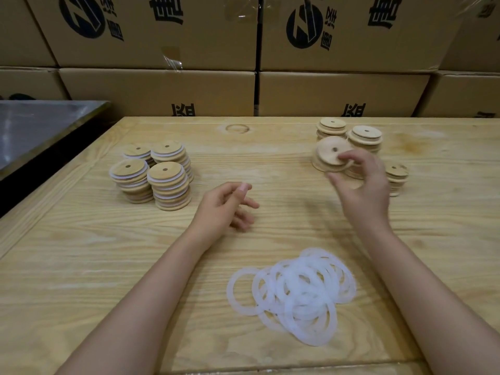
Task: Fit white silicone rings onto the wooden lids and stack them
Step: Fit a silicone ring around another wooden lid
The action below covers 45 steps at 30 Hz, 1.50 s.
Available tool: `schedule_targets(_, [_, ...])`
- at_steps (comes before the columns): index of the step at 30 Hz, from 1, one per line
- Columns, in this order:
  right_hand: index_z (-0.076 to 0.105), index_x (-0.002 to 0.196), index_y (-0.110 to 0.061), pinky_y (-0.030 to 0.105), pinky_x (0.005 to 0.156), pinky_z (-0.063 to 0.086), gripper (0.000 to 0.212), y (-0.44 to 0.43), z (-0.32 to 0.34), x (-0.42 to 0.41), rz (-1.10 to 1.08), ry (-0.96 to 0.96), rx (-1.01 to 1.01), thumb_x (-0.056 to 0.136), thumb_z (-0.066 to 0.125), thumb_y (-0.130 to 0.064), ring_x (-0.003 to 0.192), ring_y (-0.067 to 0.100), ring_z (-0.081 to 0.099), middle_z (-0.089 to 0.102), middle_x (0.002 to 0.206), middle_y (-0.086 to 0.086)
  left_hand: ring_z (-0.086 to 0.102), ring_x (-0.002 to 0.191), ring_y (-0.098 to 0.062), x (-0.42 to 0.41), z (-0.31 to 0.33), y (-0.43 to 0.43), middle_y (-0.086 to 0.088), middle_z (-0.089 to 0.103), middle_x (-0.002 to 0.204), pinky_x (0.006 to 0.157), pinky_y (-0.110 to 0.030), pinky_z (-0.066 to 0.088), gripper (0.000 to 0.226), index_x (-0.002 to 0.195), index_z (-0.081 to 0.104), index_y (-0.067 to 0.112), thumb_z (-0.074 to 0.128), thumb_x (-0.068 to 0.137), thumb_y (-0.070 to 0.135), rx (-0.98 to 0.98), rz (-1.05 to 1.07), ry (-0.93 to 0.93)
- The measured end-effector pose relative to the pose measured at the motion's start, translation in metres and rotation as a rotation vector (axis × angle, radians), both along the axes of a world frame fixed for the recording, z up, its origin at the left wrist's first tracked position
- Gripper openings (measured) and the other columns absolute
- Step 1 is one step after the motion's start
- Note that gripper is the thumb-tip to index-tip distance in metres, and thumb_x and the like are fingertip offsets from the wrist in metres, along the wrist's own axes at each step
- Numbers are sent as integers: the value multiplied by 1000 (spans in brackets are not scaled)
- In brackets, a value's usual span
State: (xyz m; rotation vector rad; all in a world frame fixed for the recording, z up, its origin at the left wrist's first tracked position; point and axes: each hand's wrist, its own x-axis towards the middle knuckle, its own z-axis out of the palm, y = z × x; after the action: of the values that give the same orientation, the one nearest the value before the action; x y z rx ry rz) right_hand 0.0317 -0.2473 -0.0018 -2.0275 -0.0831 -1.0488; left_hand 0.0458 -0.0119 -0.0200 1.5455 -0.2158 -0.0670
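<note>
While the right hand pinched a tilted wooden lid betw. thumb and fingertips at 1 o'clock, the left hand hung loosely curled near centre w/ nothing in it. Bare lid stacks sat just behind and under the held lid, and the hand covered part of them. Four ringed lid stacks stood together at 10 o'clock. A pile of white rings lay at 6 o'clock betw. the forearms on the table. Cardboard boxes walled off 12 o'clock. A metal sheet at 9 was cut off by the frame edge. Left fingertips were blurred.
</note>
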Motion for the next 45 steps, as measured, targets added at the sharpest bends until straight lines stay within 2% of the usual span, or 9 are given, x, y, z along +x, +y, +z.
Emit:
schedule_targets(3, [63, 101, -22, 34, 101, 38, 34, 34, -5, -11, 183, 90, -118, 73, 79, -13, 116, 16, 50, 58, 112, -7, 69, 70, -20, -7, 3, -11, -11, 70, 98, 60, -29, 56, 29, 116, 52, 12, 42, 97, 30, -73, -104, 42])
schedule_targets(8, [66, 99, -13, 4, 96, 23, 32, 62, -17, -16, 338, 226, -256, 71, 80, -11, 112, 13, 46, 53, 111, -6, 69, 74, -18, -8, -1, -18, -11, 68, 88, 67, -30, 59, 20, 102, 57, 5, 42, 99, 18, -204, -127, 101])
schedule_targets(11, [62, 103, -12, 8, 90, 31, 30, 63, -16, -17, 303, 256, -250, 77, 76, -13, 102, 11, 49, 55, 104, -8, 69, 76, -21, -5, -2, -15, -15, 67, 90, 65, -31, 59, 18, 100, 58, 3, 44, 99, 14, -203, -70, 126])
schedule_targets(15, [63, 77, -20, 13, 72, 33, 12, 66, -7, -21, 375, 272, -231, 78, 75, -21, 77, 2, 47, 57, 77, -14, 67, 60, -11, -1, -5, -13, -8, 66, 75, 54, -24, 56, 13, 94, 57, 4, 48, 97, 13, -129, 78, 62])
schedule_targets(22, [76, 95, -25, 18, 98, 30, 24, 88, -9, -36, 780, 617, -623, 74, 78, -36, 109, 6, 44, 59, 99, -9, 66, 66, -21, 5, -9, -12, -11, 65, 77, 54, -23, 53, 13, 86, 58, 11, 50, 96, 13, -66, 110, 38])
schedule_targets(27, [75, 87, -15, 2, 92, 18, 10, 87, -6, -39, 881, 580, -677, 79, 75, -21, 92, -8, 39, 54, 88, -14, 65, 68, -26, 7, -10, -12, -11, 64, 76, 52, -22, 53, 14, 84, 57, 13, 49, 96, 12, -81, 105, 31])
schedule_targets(29, [71, 86, -15, 6, 88, 28, 7, 87, -6, -40, 895, 617, -675, 81, 72, -20, 94, -2, 42, 53, 87, -14, 66, 68, -25, 7, -11, -12, -11, 65, 77, 53, -22, 53, 14, 85, 56, 12, 49, 96, 11, -68, 91, 22])
schedule_targets(36, [63, 84, -16, 38, 83, 51, 9, 80, -3, -35, 932, 621, -29, 87, 64, -8, 83, 19, 65, 69, 82, 3, 58, 64, -14, 6, -9, -6, -9, 56, 75, 56, -21, 50, 10, 87, 54, 6, 48, 94, 2, -89, -52, -5])
schedule_targets(45, [64, 77, -26, 26, 61, 46, 18, 63, -13, -13, 535, 360, 275, 85, 68, -11, 63, 8, 53, 63, 68, -15, 64, 94, -27, 4, -6, 0, -13, 65, 101, 82, -45, 56, 26, 113, 61, 5, 50, 90, -2, -116, -194, 5])
